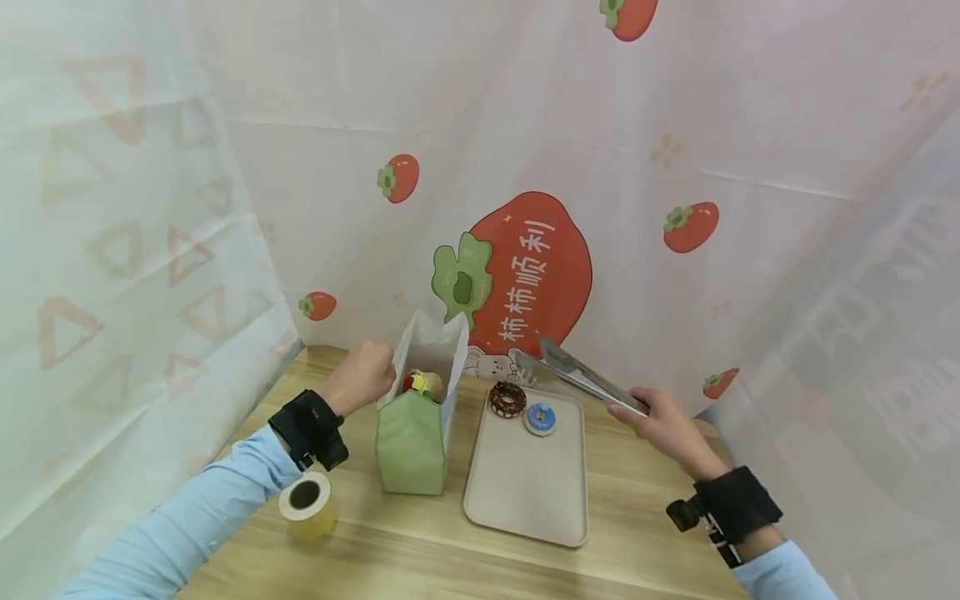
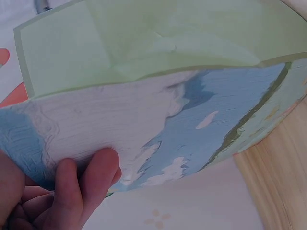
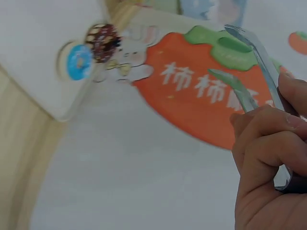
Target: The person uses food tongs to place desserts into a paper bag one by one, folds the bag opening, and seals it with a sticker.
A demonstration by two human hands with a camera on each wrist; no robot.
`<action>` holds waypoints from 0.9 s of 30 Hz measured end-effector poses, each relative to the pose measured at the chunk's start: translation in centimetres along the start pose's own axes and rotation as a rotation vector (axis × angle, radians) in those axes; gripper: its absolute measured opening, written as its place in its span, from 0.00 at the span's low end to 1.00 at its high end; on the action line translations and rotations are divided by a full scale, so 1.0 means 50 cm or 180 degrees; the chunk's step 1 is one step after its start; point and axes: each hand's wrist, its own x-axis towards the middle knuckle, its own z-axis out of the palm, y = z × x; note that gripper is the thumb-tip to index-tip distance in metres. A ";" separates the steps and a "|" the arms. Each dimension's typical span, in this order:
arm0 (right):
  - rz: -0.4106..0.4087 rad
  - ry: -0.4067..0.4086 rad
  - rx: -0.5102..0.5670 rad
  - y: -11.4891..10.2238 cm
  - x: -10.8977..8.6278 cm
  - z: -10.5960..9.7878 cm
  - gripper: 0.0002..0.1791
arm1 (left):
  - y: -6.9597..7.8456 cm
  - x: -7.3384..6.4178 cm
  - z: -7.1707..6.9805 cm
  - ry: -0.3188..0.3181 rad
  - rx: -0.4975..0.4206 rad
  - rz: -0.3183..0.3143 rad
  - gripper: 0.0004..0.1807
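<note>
My left hand point(image 1: 363, 375) grips the upper side edge of a paper bag point(image 1: 411, 450), which stands upright with its mouth open. Up close in the left wrist view, two fingertips point(image 2: 100, 167) lie against the bag's blue and white side point(image 2: 158, 129). Inside the bag's mouth sits a bread-like item point(image 1: 426, 384) with yellow and red on it; its lower part is hidden. My right hand point(image 1: 663, 429) holds metal tongs point(image 1: 581, 373) up over the tray's far right side. The tongs' arms point(image 3: 261, 60) are spread, with nothing between their tips.
A beige tray point(image 1: 528, 492) lies right of the bag. On its far end are a chocolate donut point(image 1: 507, 400) and a blue-topped donut point(image 1: 540, 418). A roll of yellow tape point(image 1: 309, 507) stands by my left forearm. Printed sheets point(image 1: 645, 308) hang behind and beside the wooden table point(image 1: 360, 554).
</note>
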 end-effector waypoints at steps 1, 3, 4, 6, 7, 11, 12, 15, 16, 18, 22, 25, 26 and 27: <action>0.0087 -0.0035 0.0024 0.014 -0.002 0.006 0.15 | -0.001 -0.001 0.000 -0.0002 0.0000 -0.0002 0.17; 0.0230 -0.0092 0.0094 0.039 -0.004 0.017 0.15 | -0.003 -0.003 -0.002 0.0000 -0.0004 -0.0011 0.17; 0.0297 -0.0117 0.0125 0.050 -0.004 0.023 0.15 | -0.003 -0.004 -0.003 0.0007 -0.0001 -0.0014 0.17; 0.0446 -0.0165 0.0216 0.071 -0.001 0.036 0.16 | -0.004 -0.005 -0.005 0.0034 -0.0004 -0.0022 0.16; 0.0534 -0.0193 0.0282 0.081 0.002 0.043 0.16 | -0.005 -0.006 -0.005 0.0047 0.0000 -0.0021 0.16; 0.0833 -0.0316 0.0453 0.117 0.010 0.076 0.16 | -0.006 -0.007 -0.005 0.0073 0.0029 0.0014 0.18; 0.0890 -0.0341 0.0478 0.126 0.013 0.084 0.16 | -0.007 -0.007 -0.004 0.0067 0.0036 0.0020 0.19; 0.1053 -0.0312 0.0503 0.149 0.020 0.109 0.16 | -0.007 -0.008 -0.001 0.0045 0.0036 0.0012 0.19; 0.1062 -0.0298 0.0492 0.157 0.024 0.117 0.16 | -0.006 -0.007 0.000 0.0042 0.0031 0.0003 0.19; 0.1123 -0.0247 0.0448 0.170 0.031 0.132 0.17 | -0.005 -0.007 0.001 0.0051 0.0027 0.0000 0.18; 0.1181 -0.0193 0.0447 0.190 0.046 0.158 0.19 | -0.003 -0.005 0.002 0.0069 0.0023 0.0007 0.16; 0.1278 -0.0200 0.0610 0.202 0.051 0.173 0.19 | -0.003 -0.005 0.002 0.0070 0.0037 0.0008 0.15; 0.1313 -0.0211 0.0672 0.204 0.051 0.178 0.19 | -0.003 -0.005 0.003 0.0064 0.0040 0.0002 0.15; 0.1342 -0.0217 0.0742 0.206 0.050 0.182 0.19 | -0.003 -0.005 0.003 0.0061 0.0050 -0.0006 0.15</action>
